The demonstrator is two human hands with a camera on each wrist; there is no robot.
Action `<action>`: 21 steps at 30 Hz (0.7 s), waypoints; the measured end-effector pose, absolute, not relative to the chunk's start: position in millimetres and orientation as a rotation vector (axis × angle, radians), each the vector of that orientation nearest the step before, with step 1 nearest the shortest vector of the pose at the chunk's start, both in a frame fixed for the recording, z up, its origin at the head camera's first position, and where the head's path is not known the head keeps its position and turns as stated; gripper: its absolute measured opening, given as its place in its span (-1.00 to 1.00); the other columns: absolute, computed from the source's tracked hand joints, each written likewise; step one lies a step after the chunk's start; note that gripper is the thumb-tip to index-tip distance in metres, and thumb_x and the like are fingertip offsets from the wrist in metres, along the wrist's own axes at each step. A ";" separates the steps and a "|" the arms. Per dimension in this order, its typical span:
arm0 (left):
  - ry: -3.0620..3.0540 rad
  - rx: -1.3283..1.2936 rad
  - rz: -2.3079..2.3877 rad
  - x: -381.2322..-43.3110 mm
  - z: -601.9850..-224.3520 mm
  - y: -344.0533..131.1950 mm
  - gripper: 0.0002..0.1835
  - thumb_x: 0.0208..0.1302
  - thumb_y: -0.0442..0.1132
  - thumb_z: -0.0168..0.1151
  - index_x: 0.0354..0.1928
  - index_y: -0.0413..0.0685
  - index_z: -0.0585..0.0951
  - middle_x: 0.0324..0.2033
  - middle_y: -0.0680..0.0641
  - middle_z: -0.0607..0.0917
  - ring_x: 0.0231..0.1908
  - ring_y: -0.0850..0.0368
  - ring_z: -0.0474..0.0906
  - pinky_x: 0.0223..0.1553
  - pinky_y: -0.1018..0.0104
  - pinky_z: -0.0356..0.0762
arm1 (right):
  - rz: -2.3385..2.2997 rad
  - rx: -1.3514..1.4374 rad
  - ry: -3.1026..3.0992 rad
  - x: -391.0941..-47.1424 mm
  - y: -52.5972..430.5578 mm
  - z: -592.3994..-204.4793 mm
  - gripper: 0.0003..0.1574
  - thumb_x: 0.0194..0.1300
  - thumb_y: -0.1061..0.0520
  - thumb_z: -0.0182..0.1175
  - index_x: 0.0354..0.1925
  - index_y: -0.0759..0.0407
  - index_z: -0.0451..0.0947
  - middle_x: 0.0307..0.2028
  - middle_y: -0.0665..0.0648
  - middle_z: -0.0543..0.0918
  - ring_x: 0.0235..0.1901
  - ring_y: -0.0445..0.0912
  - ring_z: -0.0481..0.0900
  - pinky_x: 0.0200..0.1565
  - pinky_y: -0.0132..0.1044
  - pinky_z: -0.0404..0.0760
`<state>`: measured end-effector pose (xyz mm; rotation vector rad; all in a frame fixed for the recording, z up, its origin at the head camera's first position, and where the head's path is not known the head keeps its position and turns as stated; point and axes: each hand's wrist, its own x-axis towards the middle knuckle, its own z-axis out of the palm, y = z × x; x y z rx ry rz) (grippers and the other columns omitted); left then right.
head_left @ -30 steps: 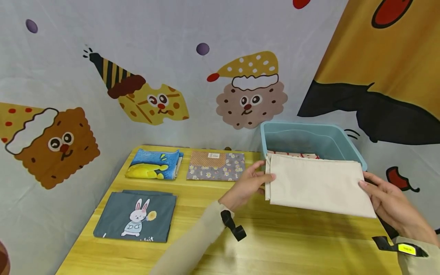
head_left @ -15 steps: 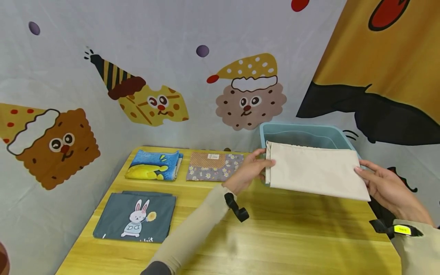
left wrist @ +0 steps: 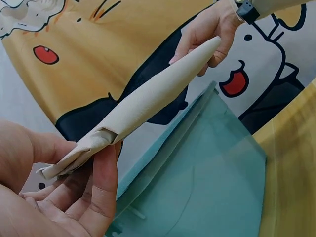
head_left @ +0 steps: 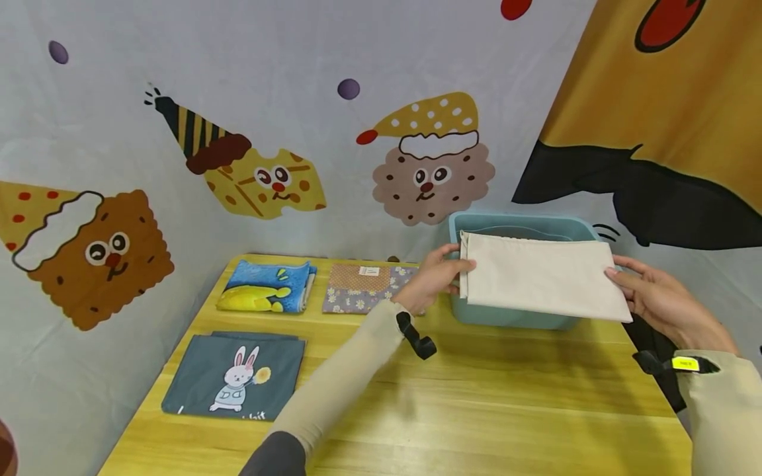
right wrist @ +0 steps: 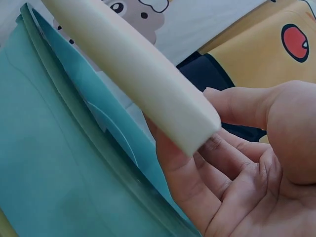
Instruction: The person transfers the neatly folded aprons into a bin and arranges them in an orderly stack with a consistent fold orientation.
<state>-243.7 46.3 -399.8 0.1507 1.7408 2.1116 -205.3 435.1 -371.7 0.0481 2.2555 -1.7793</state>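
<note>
A folded cream cloth (head_left: 542, 274) is held up between both hands, above and in front of the blue plastic bin (head_left: 512, 316). My left hand (head_left: 431, 277) pinches its left end, thumb on the near face and fingers behind. At the other end my right hand (head_left: 663, 301) grips the right edge the same way. The left wrist view shows the layered folds of the cloth (left wrist: 153, 98) between thumb and fingers. In the right wrist view the bin (right wrist: 59, 138) lies just below the cloth. The cloth hides most of the bin's opening and what is inside.
On the wooden table (head_left: 476, 410) lie a blue and yellow folded cloth (head_left: 264, 285), a grey daisy-print folded cloth (head_left: 363, 289) with a paper label, and a dark folded cloth (head_left: 235, 373) with a rabbit. A cartoon-printed curtain (head_left: 286, 53) hangs behind the table.
Both hands have raised the cream cloth and moved it away from me, over the bin. More of the bin's front wall shows beneath it. The three cloths on the table have not moved.
</note>
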 end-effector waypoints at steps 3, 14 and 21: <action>1.769 0.132 2.105 -249.5 -397.2 48.5 -0.39 0.38 -0.22 0.34 0.43 0.05 0.41 -0.28 -0.07 0.76 -0.37 0.09 0.67 -0.41 0.26 0.64 | -1.719 0.059 2.297 -212.9 435.3 -368.8 -0.07 0.56 -0.09 0.10 0.62 0.00 -0.15 -0.19 -0.22 0.74 -0.25 -0.18 0.78 -0.24 -0.26 0.75; 1.859 0.115 2.059 -274.8 -397.9 54.1 -0.39 0.40 -0.19 0.33 0.45 0.01 0.41 -0.27 -0.07 0.74 -0.38 0.10 0.64 -0.39 0.24 0.63 | -1.492 0.076 2.436 -241.0 435.4 -360.8 -0.04 0.54 -0.23 0.05 0.63 0.03 -0.14 -0.16 -0.37 0.64 -0.20 -0.26 0.72 -0.19 -0.27 0.74; 1.881 0.118 2.023 -288.9 -391.1 55.6 -0.29 0.43 -0.19 0.31 0.54 -0.02 0.28 -0.37 -0.02 0.70 -0.43 0.13 0.59 -0.32 0.15 0.60 | -1.455 0.083 2.491 -258.5 436.5 -358.6 0.08 0.50 -0.29 0.09 0.63 0.16 -0.15 -0.19 -0.43 0.61 -0.21 -0.33 0.69 -0.17 -0.31 0.74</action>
